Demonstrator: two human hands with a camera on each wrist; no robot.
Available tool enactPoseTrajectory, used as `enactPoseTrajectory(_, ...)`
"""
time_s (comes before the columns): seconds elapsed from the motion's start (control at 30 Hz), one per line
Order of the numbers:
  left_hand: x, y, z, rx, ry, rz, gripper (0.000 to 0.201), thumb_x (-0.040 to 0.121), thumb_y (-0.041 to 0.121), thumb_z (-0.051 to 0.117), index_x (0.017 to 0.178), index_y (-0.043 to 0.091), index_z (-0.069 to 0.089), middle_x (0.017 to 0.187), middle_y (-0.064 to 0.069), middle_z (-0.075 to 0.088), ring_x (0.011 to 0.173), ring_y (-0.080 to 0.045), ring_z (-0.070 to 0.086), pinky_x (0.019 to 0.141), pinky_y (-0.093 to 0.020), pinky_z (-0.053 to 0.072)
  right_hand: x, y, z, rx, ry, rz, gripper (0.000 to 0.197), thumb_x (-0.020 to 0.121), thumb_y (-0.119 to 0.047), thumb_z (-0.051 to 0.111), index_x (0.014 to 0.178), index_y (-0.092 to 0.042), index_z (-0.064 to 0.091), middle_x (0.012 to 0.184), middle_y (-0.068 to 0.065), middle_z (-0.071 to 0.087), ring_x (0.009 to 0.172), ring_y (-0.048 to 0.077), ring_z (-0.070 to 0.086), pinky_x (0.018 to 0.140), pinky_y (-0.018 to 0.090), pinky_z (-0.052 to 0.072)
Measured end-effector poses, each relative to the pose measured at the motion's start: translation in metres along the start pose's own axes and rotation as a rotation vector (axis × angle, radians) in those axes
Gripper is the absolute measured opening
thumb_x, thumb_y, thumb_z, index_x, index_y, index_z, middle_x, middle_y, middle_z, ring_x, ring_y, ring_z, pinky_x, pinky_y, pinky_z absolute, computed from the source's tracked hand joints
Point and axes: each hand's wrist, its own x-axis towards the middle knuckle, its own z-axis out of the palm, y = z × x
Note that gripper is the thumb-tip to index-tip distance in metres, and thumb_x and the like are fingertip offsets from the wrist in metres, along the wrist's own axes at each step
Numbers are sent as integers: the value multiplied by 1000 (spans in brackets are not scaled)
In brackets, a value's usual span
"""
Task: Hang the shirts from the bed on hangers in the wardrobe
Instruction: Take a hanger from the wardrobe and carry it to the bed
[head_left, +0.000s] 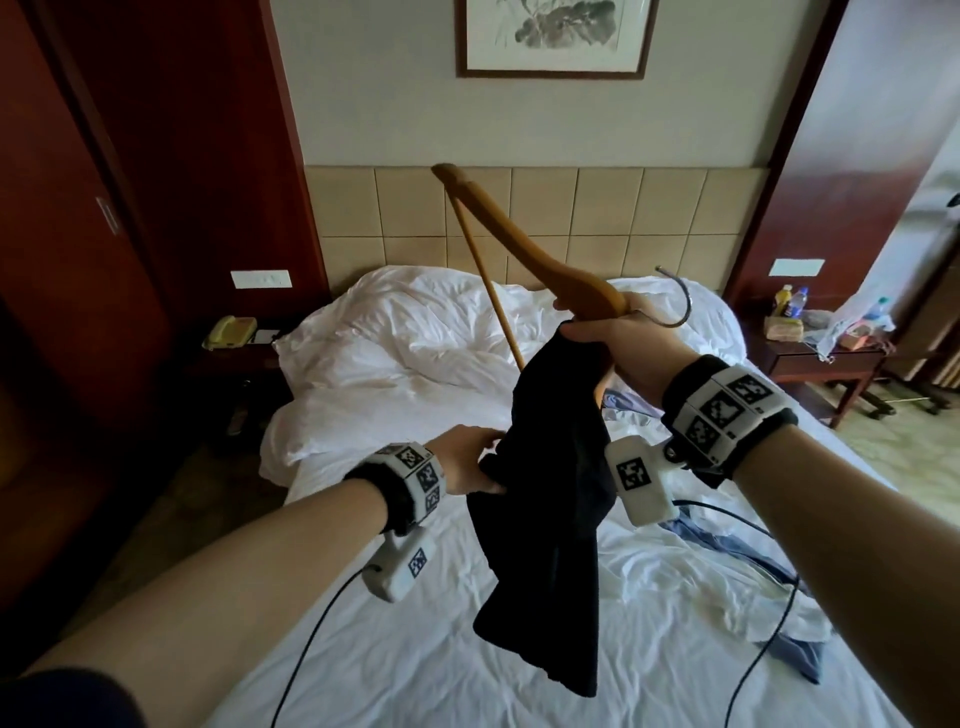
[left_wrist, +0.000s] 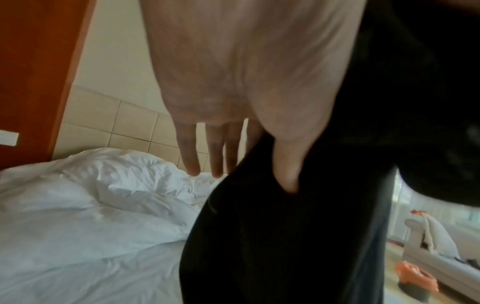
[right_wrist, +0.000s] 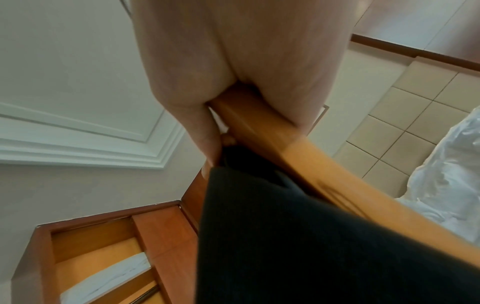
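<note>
My right hand (head_left: 582, 319) grips a wooden hanger (head_left: 498, 223) at its middle, just below the metal hook (head_left: 680, 306), and holds it tilted above the bed (head_left: 649, 649). A black shirt (head_left: 550, 493) hangs from that hand, its top edge caught under the thumb against the hanger (right_wrist: 311, 164). Lower left, my left hand (head_left: 483, 460) holds the shirt's side edge; the thumb (left_wrist: 285, 164) lies on the black fabric (left_wrist: 298, 236) with the straight fingers behind it. A blue shirt (head_left: 779, 571) lies crumpled on the sheet at the right. The wardrobe (head_left: 78, 260) stands to the left.
A white duvet (head_left: 415, 338) is piled against the tiled headboard. The left nightstand holds a phone (head_left: 228, 332); the right one holds bottles (head_left: 789, 301) and bags. Cables from the wrist cameras trail over the sheet. An open wardrobe shelf (right_wrist: 103, 257) shows in the right wrist view.
</note>
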Motion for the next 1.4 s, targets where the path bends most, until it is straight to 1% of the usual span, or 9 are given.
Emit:
enactPoseTrajectory(0.07,4,5,3,27,111,8,23,98,26,54,95,6,65,80,-7,61,81,-32,62,64,-34,43,0,-3,-5,-29,7,-9,23,84,-4,69,103,-16,73,98,3,70,92,16,66,89,29,51)
enactPoseTrajectory(0.17,1,2,-3,-27,256,30,29,98,18,47,70,16,54,66,0,53,70,-26,56,62,-32,37,1,0,-17,-188,45,-24,22,84,-4,68,106,-9,70,91,7,65,84,17,62,79,28,48)
enactPoseTrajectory(0.4,-7,3,-42,-395,670,61,22,98,5,48,110,3,66,102,-5,68,95,-17,60,83,-25,43,4,29,-39,-471,94,65,7,79,0,62,76,-4,57,65,6,47,62,19,47,57,30,36)
enactPoseTrajectory(0.63,-24,-2,-44,-414,184,61,17,89,15,69,75,24,68,67,10,64,63,2,58,69,-15,43,13,39,-44,-113,225,86,30,82,-4,70,111,-7,65,88,9,62,82,22,63,74,31,52)
enactPoseTrajectory(0.83,-34,-1,-22,-351,-5,-35,20,68,33,63,51,24,58,52,5,48,54,-12,45,61,-25,35,16,17,-15,-76,71,3,34,79,10,55,108,-5,64,81,8,53,75,21,50,67,30,41)
enactPoseTrajectory(0.93,-40,-4,-12,-608,-160,-9,9,66,30,63,67,24,69,67,4,64,67,-10,59,71,-25,47,15,10,-3,-22,-8,-8,42,75,13,52,114,2,61,81,9,52,74,23,47,62,29,38)
enactPoseTrajectory(1.17,-3,-3,7,-682,102,47,59,91,10,68,143,18,39,143,0,50,131,-12,47,102,-29,41,20,11,12,39,-198,15,44,71,9,53,102,-16,71,75,-5,62,66,13,54,56,22,43)
enactPoseTrajectory(1.33,15,15,22,-543,101,30,6,91,4,63,86,5,66,84,-12,67,78,-18,64,77,-30,55,15,1,3,-12,-217,-29,46,64,0,56,104,-16,71,76,-5,62,69,17,56,54,25,43)
enactPoseTrajectory(1.4,22,11,29,-517,108,47,15,92,12,66,101,0,67,92,-12,67,82,-17,62,77,-28,49,13,-1,-9,24,-210,-24,44,72,10,53,108,-11,67,76,-2,60,68,19,54,51,25,43)
